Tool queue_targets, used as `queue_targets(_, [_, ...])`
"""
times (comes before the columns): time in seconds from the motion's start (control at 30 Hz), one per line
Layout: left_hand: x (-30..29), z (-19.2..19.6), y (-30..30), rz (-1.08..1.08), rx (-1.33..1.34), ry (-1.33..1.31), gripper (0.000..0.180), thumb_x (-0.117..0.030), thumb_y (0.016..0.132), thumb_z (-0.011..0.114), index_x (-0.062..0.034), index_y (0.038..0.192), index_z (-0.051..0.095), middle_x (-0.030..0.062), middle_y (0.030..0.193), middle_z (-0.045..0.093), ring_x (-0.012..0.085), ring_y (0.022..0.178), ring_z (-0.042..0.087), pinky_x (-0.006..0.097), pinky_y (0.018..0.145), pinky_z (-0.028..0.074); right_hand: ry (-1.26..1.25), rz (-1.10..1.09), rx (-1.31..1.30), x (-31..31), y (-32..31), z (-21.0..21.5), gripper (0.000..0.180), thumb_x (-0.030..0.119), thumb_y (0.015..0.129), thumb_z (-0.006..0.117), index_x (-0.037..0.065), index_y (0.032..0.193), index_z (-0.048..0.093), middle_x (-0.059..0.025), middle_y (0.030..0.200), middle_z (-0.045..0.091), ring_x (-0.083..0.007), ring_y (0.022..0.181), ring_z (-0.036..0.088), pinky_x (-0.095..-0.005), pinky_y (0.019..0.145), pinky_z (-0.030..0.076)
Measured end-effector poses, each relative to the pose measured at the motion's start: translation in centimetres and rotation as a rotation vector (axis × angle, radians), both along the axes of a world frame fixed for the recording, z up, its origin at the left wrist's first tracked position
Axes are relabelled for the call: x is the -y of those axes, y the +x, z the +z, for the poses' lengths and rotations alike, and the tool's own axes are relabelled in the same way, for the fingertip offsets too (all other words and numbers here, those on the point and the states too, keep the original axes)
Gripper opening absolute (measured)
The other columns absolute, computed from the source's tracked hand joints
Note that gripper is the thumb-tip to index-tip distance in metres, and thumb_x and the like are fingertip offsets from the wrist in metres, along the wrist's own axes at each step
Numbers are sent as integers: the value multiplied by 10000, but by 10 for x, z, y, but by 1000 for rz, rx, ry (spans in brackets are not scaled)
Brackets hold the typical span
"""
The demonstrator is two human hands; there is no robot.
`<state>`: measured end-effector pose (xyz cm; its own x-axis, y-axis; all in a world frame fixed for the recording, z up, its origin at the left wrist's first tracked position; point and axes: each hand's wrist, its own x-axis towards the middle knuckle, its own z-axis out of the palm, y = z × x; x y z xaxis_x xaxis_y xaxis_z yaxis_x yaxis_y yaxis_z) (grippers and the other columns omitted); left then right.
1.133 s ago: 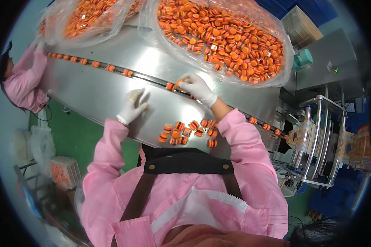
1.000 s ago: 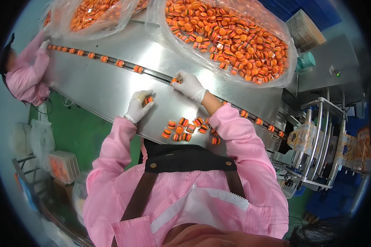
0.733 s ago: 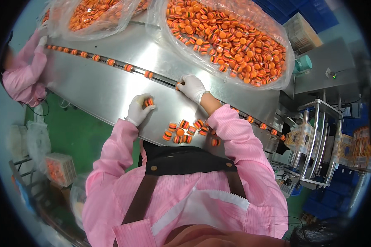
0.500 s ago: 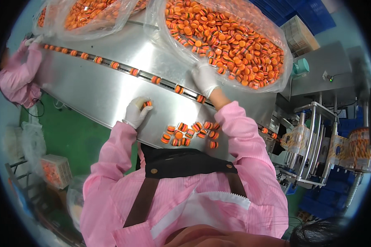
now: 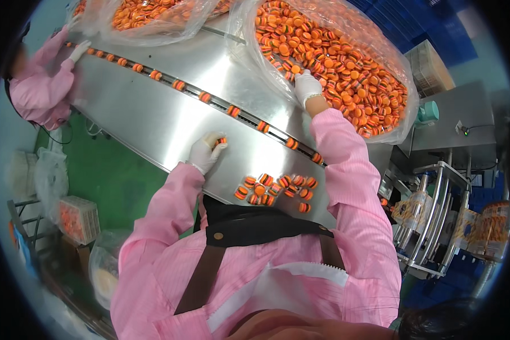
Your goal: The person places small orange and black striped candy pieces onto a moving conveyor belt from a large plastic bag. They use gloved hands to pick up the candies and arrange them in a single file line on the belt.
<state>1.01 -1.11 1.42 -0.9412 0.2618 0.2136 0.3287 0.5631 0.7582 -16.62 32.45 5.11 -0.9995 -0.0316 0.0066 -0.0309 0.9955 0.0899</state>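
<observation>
My left hand [image 5: 205, 154], in a white glove, is closed around a small burger-shaped candy [image 5: 222, 140] in orange, red and dark layers, just above the steel table. My right hand [image 5: 307, 88], also gloved, reaches to the near edge of a big clear plastic bag [image 5: 409, 122] filled with the same candies [image 5: 340, 68]. Its fingers are drawn together against the pile; whatever they hold is hidden. Between my arms, close to my apron, lies a loose group of several candies [image 5: 266, 190]. Single candies ride spaced apart in a narrow conveyor channel [image 5: 248, 118] crossing the table.
Further bags of candies [image 5: 147, 20] stand at the back left. A co-worker in pink [image 5: 42, 93] has a gloved hand at the channel's far left end. To the right stands a machine with metal rollers [image 5: 436, 209] and printed film. A white crate [image 5: 78, 220] sits on the green floor.
My right hand has moved away from me, from beside the channel to the candies in the bag. My left hand still grips its candy. The co-worker's hand has come to the channel.
</observation>
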Motion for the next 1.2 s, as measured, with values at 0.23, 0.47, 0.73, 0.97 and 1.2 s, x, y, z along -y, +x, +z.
queue_targets(0.23, [-3,1,0,16,-19,23,244,-192,865,677,-63,1065,625,130,1008,642,320,898,644,353,784,511,-427,-95,-180,-3,18,1,289,112,839,541,66,1111,630,-220,1141,526,-365,920,619,-428,830,513])
queue_targets(0.47, [-3,-2,-2,37,-14,42,222,-185,880,657,-63,1064,631,118,1014,649,294,894,651,338,785,515,-1820,-115,278,-14,71,-2,269,86,871,556,83,1133,617,-53,1035,539,-158,881,571,-303,849,488])
queue_targets(0.73, [-4,-4,-1,57,-46,51,217,-205,880,655,-70,1049,639,124,1017,652,310,853,651,354,755,523,-1680,48,674,49,180,-16,240,176,935,596,54,1141,610,-20,933,626,-104,840,596,-268,790,513])
queue_targets(0.97, [-3,-3,-1,56,-65,9,212,-186,872,659,-55,1038,640,132,993,653,298,839,651,349,748,521,-803,413,588,64,191,19,431,297,802,741,19,1086,574,-167,987,624,-277,925,617,-370,810,492])
queue_targets(1.2, [-3,5,1,72,25,4,227,-176,864,663,-35,1040,630,144,996,650,301,877,653,343,771,519,-469,215,4,-17,70,62,229,170,866,561,47,1041,643,-200,992,644,-360,934,628,-436,815,496])
